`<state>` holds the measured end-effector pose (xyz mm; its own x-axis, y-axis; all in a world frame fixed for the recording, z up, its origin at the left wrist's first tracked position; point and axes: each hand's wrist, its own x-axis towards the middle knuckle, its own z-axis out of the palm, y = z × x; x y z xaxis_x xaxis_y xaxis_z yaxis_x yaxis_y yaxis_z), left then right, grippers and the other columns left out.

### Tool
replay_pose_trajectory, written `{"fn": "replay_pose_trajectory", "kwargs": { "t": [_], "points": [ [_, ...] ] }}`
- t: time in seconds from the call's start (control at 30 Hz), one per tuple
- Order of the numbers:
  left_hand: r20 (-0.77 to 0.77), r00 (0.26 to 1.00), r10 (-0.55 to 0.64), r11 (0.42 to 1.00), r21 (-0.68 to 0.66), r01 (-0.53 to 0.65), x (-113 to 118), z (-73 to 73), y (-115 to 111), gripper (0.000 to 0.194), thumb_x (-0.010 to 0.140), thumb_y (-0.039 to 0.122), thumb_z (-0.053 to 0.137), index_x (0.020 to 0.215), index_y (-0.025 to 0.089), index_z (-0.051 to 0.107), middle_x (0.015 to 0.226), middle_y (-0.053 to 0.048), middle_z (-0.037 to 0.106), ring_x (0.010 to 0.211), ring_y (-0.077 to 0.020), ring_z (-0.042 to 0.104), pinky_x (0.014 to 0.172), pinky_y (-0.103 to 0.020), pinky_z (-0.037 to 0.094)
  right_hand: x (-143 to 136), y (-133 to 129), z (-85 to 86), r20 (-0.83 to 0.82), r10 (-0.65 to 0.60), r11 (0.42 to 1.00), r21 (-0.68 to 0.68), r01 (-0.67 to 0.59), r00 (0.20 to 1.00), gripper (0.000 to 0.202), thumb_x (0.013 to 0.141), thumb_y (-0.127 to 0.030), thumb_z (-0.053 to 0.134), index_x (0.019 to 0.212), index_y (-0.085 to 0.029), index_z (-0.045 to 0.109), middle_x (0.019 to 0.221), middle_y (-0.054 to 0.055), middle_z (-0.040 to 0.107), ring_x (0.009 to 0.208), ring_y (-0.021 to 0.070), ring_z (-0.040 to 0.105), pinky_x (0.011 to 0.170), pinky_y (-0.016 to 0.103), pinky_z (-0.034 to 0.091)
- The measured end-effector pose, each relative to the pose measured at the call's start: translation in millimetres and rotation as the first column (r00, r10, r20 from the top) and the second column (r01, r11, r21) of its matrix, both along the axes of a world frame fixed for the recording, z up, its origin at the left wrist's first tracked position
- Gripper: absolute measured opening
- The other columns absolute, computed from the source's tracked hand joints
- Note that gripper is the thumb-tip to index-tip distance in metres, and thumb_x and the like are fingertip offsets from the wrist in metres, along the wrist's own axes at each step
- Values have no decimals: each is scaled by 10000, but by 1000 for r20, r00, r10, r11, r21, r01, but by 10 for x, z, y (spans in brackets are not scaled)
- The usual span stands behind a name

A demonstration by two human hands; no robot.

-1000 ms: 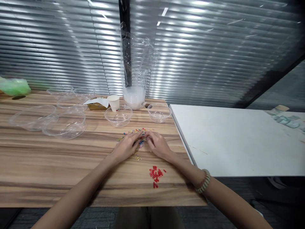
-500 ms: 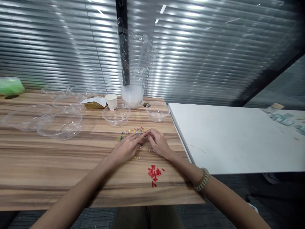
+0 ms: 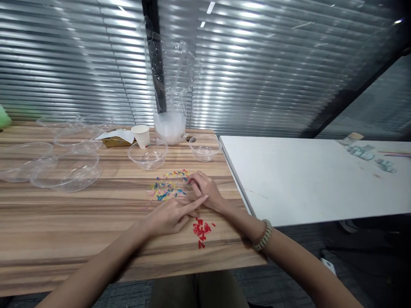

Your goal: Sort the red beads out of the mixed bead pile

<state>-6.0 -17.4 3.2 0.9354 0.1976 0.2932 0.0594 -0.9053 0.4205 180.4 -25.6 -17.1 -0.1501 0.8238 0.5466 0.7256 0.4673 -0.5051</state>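
A spread of small mixed-colour pieces (image 3: 167, 188) lies on the wood-grain table, with blue, yellow, pink and red among them. My left hand (image 3: 175, 214) is just below this spread, its index finger stretched toward my right wrist and its other fingers partly bent above the table. A small heap of red pieces (image 3: 201, 231) lies close to its fingertips, on the near side. At the right edge of the mixed pieces is my right hand (image 3: 204, 188), fingers curled and fingertips together; whatever they pinch is too small to make out.
Clear plastic bowls (image 3: 69, 171) stand at the left. A paper cup (image 3: 141, 136), a small box (image 3: 117, 139), two more clear bowls and a bagged stack of bowls (image 3: 170, 127) are behind the pieces. A white table (image 3: 305, 179) adjoins on the right.
My left hand has moved down toward the red heap, away from my right fingertips, uncovering more mixed pieces. My right hand stays near the spread's right edge. The view has shifted slightly.
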Motion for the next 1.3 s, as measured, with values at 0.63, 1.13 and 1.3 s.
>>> {"fn": "replay_pose_trajectory", "kwargs": {
  "t": [0.63, 1.13, 1.3],
  "points": [
    [17, 795, 606, 790, 105, -605, -126, -235, 599, 571, 950, 323, 366, 1456, 85, 251, 1347, -191, 518, 1247, -265, 497, 1042, -445, 395, -26, -23, 44, 169, 54, 997, -58, -44, 984, 181, 882, -85, 397, 925, -185, 542, 931, 81, 609, 923, 211, 553, 843, 360, 479],
    [10, 818, 576, 807, 157, -570, -63, -160, 530, 449, 963, 296, 352, 1373, 120, 406, 1275, -149, 581, 1190, -245, 538, 1016, -408, 429, -50, 18, 15, 225, 45, 994, -109, -21, 973, 229, 957, -199, 392, 1097, -146, 567, 1173, 134, 635, 1143, 225, 563, 1027, 430, 422],
    [-3, 860, 510, 851, 145, -504, -24, -98, 486, 402, 977, 275, 315, 1318, 119, 461, 1250, -139, 599, 1130, -241, 572, 982, -403, 455, -49, 28, 12, 213, 77, 992, -114, -54, 974, 309, 967, -215, 374, 1220, -128, 529, 1286, 145, 583, 1254, 209, 493, 1080, 407, 378]
  ]
}}
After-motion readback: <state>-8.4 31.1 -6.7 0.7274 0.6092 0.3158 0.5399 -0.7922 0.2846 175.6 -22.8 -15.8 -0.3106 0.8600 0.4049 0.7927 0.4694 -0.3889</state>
